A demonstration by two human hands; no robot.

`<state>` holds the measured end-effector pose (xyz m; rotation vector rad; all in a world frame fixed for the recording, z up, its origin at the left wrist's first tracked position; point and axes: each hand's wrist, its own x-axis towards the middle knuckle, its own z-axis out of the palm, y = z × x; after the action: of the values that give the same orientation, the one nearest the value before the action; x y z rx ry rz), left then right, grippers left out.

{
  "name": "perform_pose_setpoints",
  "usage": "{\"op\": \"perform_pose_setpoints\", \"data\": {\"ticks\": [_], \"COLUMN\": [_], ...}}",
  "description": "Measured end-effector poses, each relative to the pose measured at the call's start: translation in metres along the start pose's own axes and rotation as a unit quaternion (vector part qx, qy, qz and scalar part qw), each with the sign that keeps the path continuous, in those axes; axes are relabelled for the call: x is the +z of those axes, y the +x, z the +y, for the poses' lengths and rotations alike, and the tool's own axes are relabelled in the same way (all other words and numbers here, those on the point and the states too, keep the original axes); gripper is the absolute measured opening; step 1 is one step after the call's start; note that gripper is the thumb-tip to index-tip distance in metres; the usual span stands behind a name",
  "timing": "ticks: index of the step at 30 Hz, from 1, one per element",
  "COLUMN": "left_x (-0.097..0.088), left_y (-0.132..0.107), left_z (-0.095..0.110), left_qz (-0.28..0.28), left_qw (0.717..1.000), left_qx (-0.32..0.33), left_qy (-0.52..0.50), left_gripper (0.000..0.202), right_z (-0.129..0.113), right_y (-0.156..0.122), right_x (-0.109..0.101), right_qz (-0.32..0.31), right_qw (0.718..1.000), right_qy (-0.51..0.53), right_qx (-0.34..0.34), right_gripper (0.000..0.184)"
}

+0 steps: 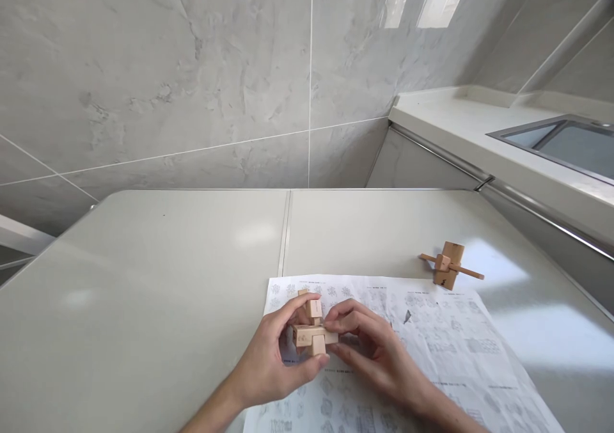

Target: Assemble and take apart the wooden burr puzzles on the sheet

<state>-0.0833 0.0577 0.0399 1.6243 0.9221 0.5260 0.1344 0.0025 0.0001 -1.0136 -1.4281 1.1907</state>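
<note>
Several interlocked wooden pieces form a small block puzzle [303, 336], raised a little over a printed sheet. My left hand [268, 350] curls around its left side, thumb below and fingers above, shut on it. From the right, my right hand [374, 343] pinches the end of one wooden bar between thumb and fingers. Parts of the puzzle behind my left fingers are hidden. Under both hands lies the creased instruction sheet [446, 350], covered with small printed diagrams.
A second wooden assembly [448, 265], a flat block crossed by a thin stick, sits at the sheet's upper right edge. The pale folding table [144, 305] has a seam down its middle. A counter [441, 116] with a sink [566, 142] stands at the right, beside a grey tiled wall.
</note>
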Motion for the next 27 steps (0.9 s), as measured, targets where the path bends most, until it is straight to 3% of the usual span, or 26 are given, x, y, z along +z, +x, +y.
{"op": "perform_pose_setpoints", "data": {"ticks": [7,13,17,22,27], "left_x": [-0.003,-0.004,-0.003,-0.002,0.000], "left_y": [-0.002,-0.004,-0.002,0.002,0.003], "left_z": [-0.004,-0.009,-0.006,-0.001,-0.004], "left_qz": [-0.018,-0.017,0.006,0.019,0.015], "left_qw": [0.999,0.999,0.999,0.998,0.998], "left_qx": [0.025,0.049,0.038,0.058,0.045], "left_qy": [0.009,-0.001,-0.007,0.013,0.031], "left_gripper": [0.067,0.071,0.054,0.015,0.019], "right_z": [-0.006,-0.009,-0.004,0.000,0.002], "right_y": [0.000,0.000,-0.001,-0.002,-0.007], "right_x": [0.000,0.001,0.002,0.005,0.008], "right_qz": [-0.028,-0.028,-0.013,0.026,0.016], "right_qw": [0.999,0.994,0.988,0.985,0.988], "right_qy": [0.040,0.080,0.114,0.137,0.092], "right_qx": [0.022,0.073,0.102,0.105,0.124], "right_gripper": [0.008,0.018,0.024,0.043,0.053]}}
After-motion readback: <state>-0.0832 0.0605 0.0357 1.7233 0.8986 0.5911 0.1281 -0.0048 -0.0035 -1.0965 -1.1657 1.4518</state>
